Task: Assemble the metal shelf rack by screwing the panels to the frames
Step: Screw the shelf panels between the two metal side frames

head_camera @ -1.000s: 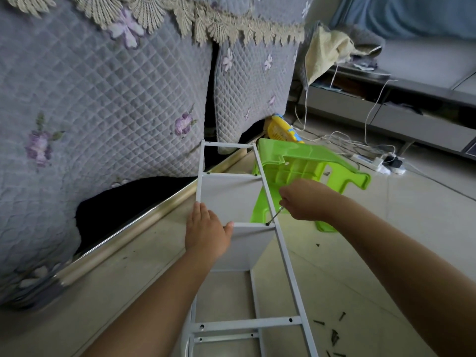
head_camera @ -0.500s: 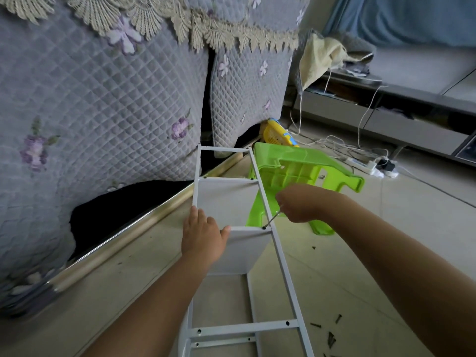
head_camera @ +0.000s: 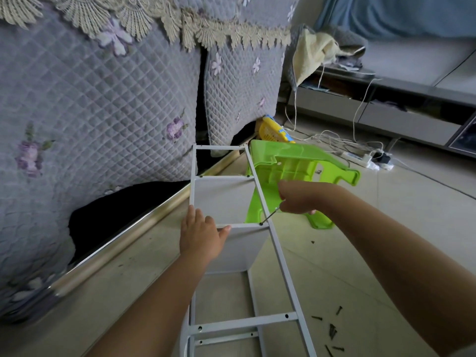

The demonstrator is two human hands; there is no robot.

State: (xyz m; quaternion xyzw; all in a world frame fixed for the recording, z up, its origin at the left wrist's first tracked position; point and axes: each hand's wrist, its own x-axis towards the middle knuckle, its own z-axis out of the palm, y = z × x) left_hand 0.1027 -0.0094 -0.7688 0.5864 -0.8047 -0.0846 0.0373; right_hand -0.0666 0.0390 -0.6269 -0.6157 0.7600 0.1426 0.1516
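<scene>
Item 1: white metal shelf rack frame, ladder-like w/ cross rungs, standing on the pale tiled floor in front of me, running from bottom centre up toward the sofa

Item 2: white flat metal panel set betw. the two frame rails at mid height; a second white panel sits one bay further up

Item 3: my left hand, palm down on the near panel's top edge, fingers laid over the edge, thumb out along it; holding the panel steady, fingers not wrapped round anything that I can see

Item 4: my right hand, fingers curled, gripping a thin metal screwdriver-type tool; tool slants down-left, tip at the right rail where the panel edge meets it. Can't tell the tool type for sure, too thin

Item 5: bright green plastic stool, tipped on its side, just behind the right rail, partly behind my right hand

Item 6: loose dark screws, scattered on floor at lower right, near the frame's foot

Item 7: grey quilted sofa cover w/ purple flowers & lace trim, left

Item 8: white power strip w/ cables, floor, far right
</scene>
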